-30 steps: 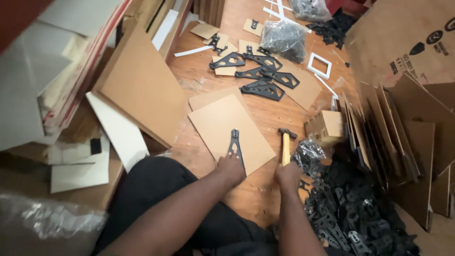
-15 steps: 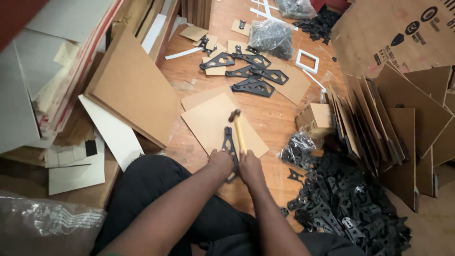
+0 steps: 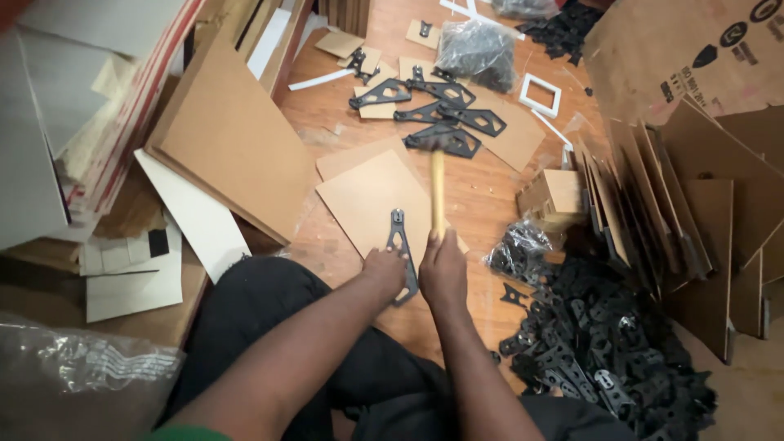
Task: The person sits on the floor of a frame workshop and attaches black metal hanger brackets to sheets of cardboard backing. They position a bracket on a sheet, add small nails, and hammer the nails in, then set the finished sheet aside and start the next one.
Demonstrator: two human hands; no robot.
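Note:
My right hand (image 3: 442, 268) grips the yellow handle of a hammer (image 3: 438, 192); its dark head is raised and blurred above the floor, near the far edge of a brown board (image 3: 367, 200). My left hand (image 3: 384, 269) presses down the near end of a flat black metal bracket (image 3: 398, 241) that lies on that board. The two hands are side by side, almost touching.
A pile of black brackets (image 3: 604, 343) lies at the right, next to a small cardboard box (image 3: 555, 194) and leaning brown boards (image 3: 694, 204). More brackets (image 3: 441, 114) on boards and a plastic bag (image 3: 474, 49) lie farther off. Large boards (image 3: 229, 139) and white sheets (image 3: 135, 286) stack at the left.
The hammer swung from the right over to the bracket, then its head rose and tipped away from me. My left hand stayed on the bracket.

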